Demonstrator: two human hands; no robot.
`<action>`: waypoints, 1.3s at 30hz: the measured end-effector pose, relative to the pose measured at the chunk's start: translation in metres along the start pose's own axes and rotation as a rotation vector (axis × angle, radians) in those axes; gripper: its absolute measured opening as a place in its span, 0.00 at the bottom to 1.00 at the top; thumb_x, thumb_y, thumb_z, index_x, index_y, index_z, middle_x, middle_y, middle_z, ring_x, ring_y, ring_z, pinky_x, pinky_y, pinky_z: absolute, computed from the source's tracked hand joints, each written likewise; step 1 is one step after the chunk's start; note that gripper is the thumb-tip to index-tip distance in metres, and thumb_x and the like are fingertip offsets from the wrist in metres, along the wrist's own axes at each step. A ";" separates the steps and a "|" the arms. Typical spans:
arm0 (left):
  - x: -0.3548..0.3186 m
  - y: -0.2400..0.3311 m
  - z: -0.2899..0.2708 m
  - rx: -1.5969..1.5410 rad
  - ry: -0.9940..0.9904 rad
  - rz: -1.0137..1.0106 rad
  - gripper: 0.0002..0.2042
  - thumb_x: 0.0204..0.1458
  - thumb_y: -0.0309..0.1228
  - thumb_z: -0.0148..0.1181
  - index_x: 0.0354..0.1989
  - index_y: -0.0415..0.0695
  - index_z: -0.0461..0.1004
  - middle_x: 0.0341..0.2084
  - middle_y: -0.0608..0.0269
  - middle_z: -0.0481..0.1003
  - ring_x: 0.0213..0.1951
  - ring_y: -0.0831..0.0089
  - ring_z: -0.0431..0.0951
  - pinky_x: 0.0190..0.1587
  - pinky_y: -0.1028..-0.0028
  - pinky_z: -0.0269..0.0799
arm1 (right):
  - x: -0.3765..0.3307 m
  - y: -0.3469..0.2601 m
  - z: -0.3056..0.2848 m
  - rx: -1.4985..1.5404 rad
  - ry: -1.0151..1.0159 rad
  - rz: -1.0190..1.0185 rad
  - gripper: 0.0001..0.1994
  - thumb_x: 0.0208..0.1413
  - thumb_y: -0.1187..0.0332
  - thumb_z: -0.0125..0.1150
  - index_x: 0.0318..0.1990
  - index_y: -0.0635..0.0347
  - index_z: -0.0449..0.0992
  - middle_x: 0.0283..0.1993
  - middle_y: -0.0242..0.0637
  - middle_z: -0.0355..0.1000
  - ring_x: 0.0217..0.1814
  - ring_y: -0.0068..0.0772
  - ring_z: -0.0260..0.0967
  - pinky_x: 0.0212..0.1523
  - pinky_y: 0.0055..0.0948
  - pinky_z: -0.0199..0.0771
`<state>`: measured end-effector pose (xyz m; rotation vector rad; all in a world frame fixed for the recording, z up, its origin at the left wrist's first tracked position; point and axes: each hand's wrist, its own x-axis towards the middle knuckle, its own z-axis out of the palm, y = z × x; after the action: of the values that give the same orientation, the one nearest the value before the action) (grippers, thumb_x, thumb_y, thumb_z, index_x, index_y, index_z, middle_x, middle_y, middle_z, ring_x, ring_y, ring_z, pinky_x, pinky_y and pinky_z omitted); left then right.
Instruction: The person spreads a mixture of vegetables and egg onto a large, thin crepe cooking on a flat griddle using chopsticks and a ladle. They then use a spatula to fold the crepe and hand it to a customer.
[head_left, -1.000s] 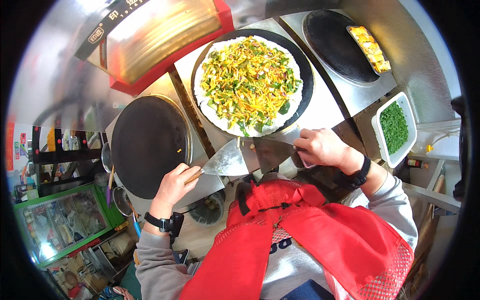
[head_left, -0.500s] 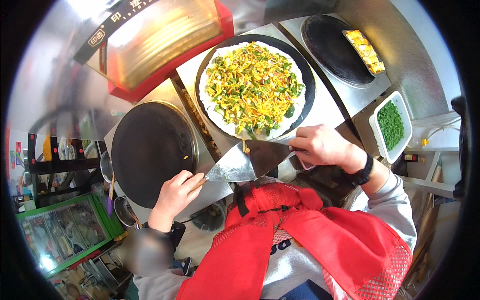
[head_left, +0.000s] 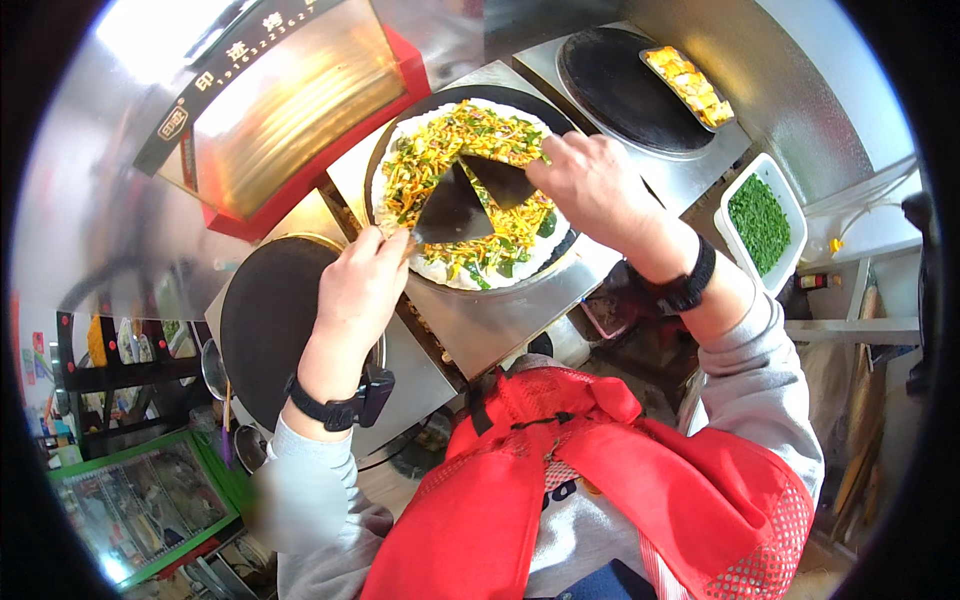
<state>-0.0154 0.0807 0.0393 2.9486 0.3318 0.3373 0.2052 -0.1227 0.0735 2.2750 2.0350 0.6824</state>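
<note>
A round flatbread [head_left: 425, 268] lies on the middle black griddle, its pale edge showing around a thick layer of shredded yellow and green vegetables [head_left: 425, 150]. My left hand [head_left: 362, 285] is closed around the handle of a triangular scraper [head_left: 450, 212], whose dark blade is over the topping. From the right side, my right hand [head_left: 600, 190] grips a second scraper [head_left: 498, 184], also over the vegetables. The two blades come close together at the middle of the flatbread and hide part of the topping. Whether they press into it I cannot tell.
An unused-looking black griddle [head_left: 270, 325] is at the left, another [head_left: 620, 95] at the far right with a tray of yellow-orange pieces [head_left: 688, 85] on its edge. A white tub of chopped greens [head_left: 760, 225] stands right. Behind is a red-framed glass case [head_left: 290, 110].
Both hands have moved forward, carrying the scrapers from the near edge of the griddle to over the topped flatbread. The view has shifted slightly.
</note>
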 end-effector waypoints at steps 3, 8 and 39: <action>-0.022 -0.011 -0.005 -0.119 0.061 -0.101 0.16 0.49 0.26 0.64 0.48 0.43 0.77 0.36 0.56 0.75 0.38 0.55 0.78 0.38 0.64 0.75 | -0.016 0.010 0.006 0.190 -0.053 0.247 0.02 0.48 0.70 0.59 0.30 0.54 0.76 0.32 0.35 0.70 0.37 0.39 0.74 0.36 0.36 0.74; -0.071 -0.031 0.009 -0.441 0.130 -0.394 0.15 0.50 0.23 0.64 0.48 0.39 0.77 0.33 0.54 0.76 0.34 0.61 0.79 0.39 0.69 0.74 | -0.034 0.009 0.013 0.669 -0.383 0.299 0.08 0.46 0.67 0.61 0.35 0.54 0.80 0.34 0.38 0.75 0.40 0.44 0.76 0.41 0.40 0.76; -0.165 0.039 0.085 -0.651 0.407 -0.663 0.18 0.48 0.19 0.66 0.50 0.38 0.77 0.32 0.60 0.75 0.34 0.72 0.75 0.39 0.74 0.72 | 0.049 0.081 0.047 0.096 -0.013 -0.596 0.04 0.46 0.66 0.58 0.22 0.45 0.74 0.30 0.23 0.67 0.45 0.29 0.67 0.53 0.37 0.60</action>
<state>-0.1443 -0.0064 -0.0691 1.9816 0.9894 0.7629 0.3001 -0.0758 0.0700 1.5472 2.5885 0.5240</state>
